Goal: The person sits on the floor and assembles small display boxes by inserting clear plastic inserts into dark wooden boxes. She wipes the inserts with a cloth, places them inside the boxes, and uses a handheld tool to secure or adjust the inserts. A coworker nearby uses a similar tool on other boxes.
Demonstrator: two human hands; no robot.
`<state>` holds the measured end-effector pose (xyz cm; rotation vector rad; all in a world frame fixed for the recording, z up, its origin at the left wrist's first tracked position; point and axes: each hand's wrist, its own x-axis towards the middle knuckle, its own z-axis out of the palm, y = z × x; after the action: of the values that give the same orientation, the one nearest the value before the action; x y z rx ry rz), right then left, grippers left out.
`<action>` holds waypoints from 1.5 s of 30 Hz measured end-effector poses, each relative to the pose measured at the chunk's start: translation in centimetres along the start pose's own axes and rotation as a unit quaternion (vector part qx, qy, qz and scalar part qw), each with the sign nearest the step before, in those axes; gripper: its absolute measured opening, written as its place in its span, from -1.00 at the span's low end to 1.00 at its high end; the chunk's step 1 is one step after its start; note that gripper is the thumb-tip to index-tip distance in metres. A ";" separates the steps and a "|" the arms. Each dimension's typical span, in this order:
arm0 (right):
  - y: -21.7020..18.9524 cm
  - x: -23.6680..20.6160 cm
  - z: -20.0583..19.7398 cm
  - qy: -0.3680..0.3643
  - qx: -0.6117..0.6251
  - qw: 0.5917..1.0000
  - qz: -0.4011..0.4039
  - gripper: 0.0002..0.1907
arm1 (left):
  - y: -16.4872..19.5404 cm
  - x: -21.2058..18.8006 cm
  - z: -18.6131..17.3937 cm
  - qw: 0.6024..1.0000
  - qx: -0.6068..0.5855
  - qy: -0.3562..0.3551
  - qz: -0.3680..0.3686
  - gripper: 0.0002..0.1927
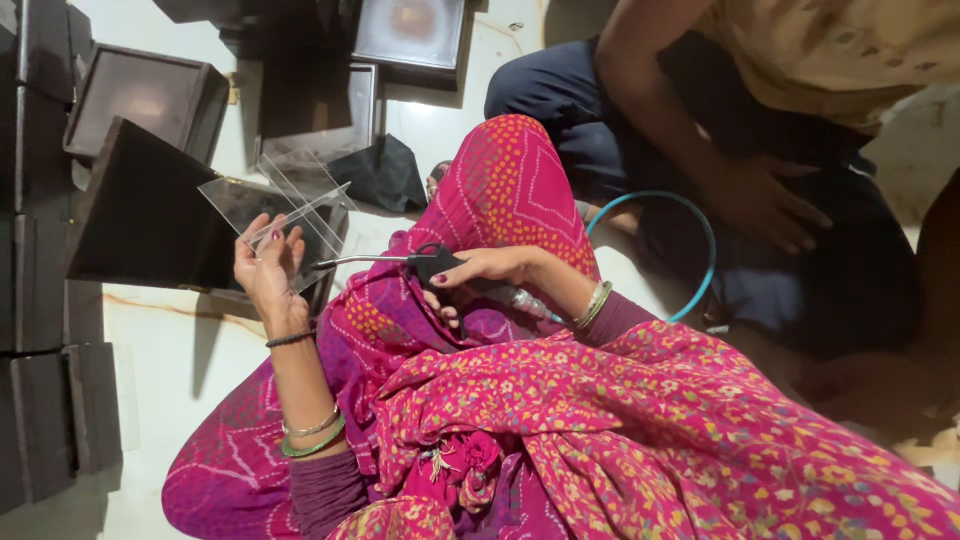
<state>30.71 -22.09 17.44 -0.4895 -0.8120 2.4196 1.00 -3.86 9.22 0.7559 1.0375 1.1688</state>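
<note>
My left hand (pixel 266 268) is raised and holds clear glass panes (pixel 285 205) fanned out above it. My right hand (pixel 478 270) grips a black air blow gun (pixel 425 265) whose thin metal nozzle points left toward the panes, its tip a short way from them. A turquoise hose (pixel 690 215) loops from the gun's rear behind my wrist. Both wrists wear bangles. My knees are covered in bright pink patterned cloth (pixel 520 190).
Dark wooden frames or trays (pixel 140 95) lie stacked on the pale floor at the left and top. Another person sits close at the upper right, a hand (pixel 770 205) resting on a dark-trousered leg. A black cloth (pixel 385 175) lies by my knee.
</note>
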 end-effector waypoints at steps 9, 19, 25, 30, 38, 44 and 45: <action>-0.2 -0.2 0.6 -0.006 0.000 1.000 -0.006 -0.64 | 0.6 -0.4 0.1 1.000 0.014 0.006 -0.004 -0.65; 1.0 -0.7 -0.1 -0.036 0.123 0.990 -0.059 -0.59 | 0.5 -0.8 -0.3 1.000 0.009 0.019 -0.002 -0.66; -1.8 -3.9 -0.2 -0.006 0.273 0.942 -0.196 -0.56 | 0.5 -0.2 0.5 1.000 0.002 0.022 -0.010 -0.64; -2.6 -4.7 -0.5 0.111 0.254 0.950 -0.146 -0.54 | -0.1 -0.1 0.1 1.000 0.007 0.022 -0.006 -0.63; -0.3 -4.5 -1.6 0.144 0.205 0.956 -0.149 -0.56 | -0.4 0.0 -0.3 1.000 0.010 0.014 -0.005 -0.62; 0.1 -5.2 -1.7 0.062 0.232 0.957 -0.163 -0.60 | -0.3 -0.5 0.4 1.000 0.021 -0.014 0.004 -0.58; 0.2 -5.2 -1.6 0.071 0.209 0.962 -0.161 -0.62 | -0.5 -0.4 0.4 1.000 0.028 -0.013 0.003 -0.60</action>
<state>35.56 -24.61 16.98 -0.3284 -0.2773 2.1390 1.56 -4.34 9.01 0.8164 1.0512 1.1360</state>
